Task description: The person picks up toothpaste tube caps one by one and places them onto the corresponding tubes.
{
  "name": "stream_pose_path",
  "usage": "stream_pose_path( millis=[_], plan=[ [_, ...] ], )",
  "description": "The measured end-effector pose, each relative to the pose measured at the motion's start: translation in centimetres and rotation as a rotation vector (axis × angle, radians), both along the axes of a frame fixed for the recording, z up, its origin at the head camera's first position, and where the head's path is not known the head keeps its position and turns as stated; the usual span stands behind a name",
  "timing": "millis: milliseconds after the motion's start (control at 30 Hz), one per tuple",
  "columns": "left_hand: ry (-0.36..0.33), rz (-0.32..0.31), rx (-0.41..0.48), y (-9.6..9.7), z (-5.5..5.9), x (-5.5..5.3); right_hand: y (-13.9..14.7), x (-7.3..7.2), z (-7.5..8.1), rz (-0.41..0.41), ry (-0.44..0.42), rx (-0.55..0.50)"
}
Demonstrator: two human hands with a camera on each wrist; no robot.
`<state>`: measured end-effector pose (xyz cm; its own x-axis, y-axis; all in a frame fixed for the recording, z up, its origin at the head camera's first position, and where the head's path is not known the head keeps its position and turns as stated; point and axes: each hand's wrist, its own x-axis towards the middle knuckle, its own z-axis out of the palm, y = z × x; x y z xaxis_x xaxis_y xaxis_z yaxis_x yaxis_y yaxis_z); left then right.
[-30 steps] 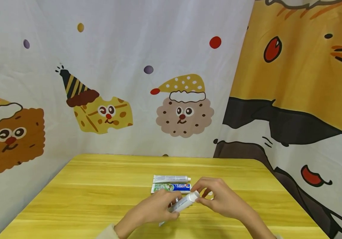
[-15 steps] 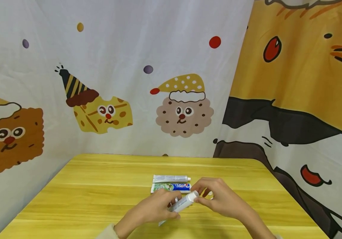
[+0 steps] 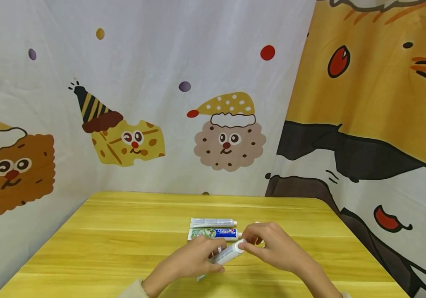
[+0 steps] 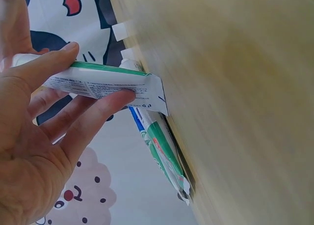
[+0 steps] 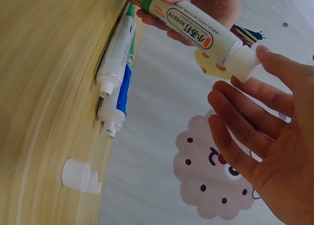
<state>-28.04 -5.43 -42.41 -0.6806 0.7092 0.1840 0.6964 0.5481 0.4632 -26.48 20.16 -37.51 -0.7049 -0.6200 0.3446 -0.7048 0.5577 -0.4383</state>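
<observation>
My left hand [image 3: 197,257] grips a white and green toothpaste tube [image 3: 226,254], holding it tilted above the table with its capped end up and to the right. In the left wrist view, the thumb and fingers lie on either side of the tube [image 4: 105,81], near its flat crimped end. My right hand [image 3: 278,250] pinches the white cap [image 5: 243,63] between thumb and index finger, while the other fingers stay loosely bent. Just beyond the hands lie a silver-white tube [image 3: 213,222] and a blue and green tube [image 3: 226,234]. In the right wrist view, a white tube [image 5: 115,58] shows a bare nozzle.
White loose caps [image 5: 76,175] stand on the yellow wood-grain table [image 3: 131,231], mostly hidden behind my right hand in the head view. A cartoon-printed curtain [image 3: 142,82] hangs behind the table's far edge.
My right fingers have turned and shifted slightly around the cap, now covering more of it. The left hand and its tube have stayed almost still. The tubes on the table have not moved.
</observation>
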Motion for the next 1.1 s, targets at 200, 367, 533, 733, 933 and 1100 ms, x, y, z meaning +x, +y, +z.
stream_pose_path(
  millis=[200,367,533,733,933,1100],
  plan=[
    [0.009,-0.014,-0.002,0.05,0.0,-0.05,0.03,0.1,-0.17,-0.036,0.013,0.012],
    [0.01,-0.019,-0.005,0.04,0.0,-0.07,0.01,0.16,-0.27,-0.045,0.038,0.02],
    [0.001,-0.009,-0.008,0.0,-0.02,0.02,0.18,0.18,-0.17,-0.095,0.018,0.056],
    [-0.006,-0.013,-0.006,-0.04,-0.02,-0.1,0.7,0.14,0.31,-0.077,-0.044,-0.014],
    [-0.015,-0.012,-0.009,-0.03,0.06,-0.13,0.71,0.15,0.39,0.053,-0.001,-0.065],
    [-0.023,-0.01,-0.01,-0.03,0.02,-0.12,0.42,0.16,0.21,0.098,-0.004,-0.059]
  ],
)
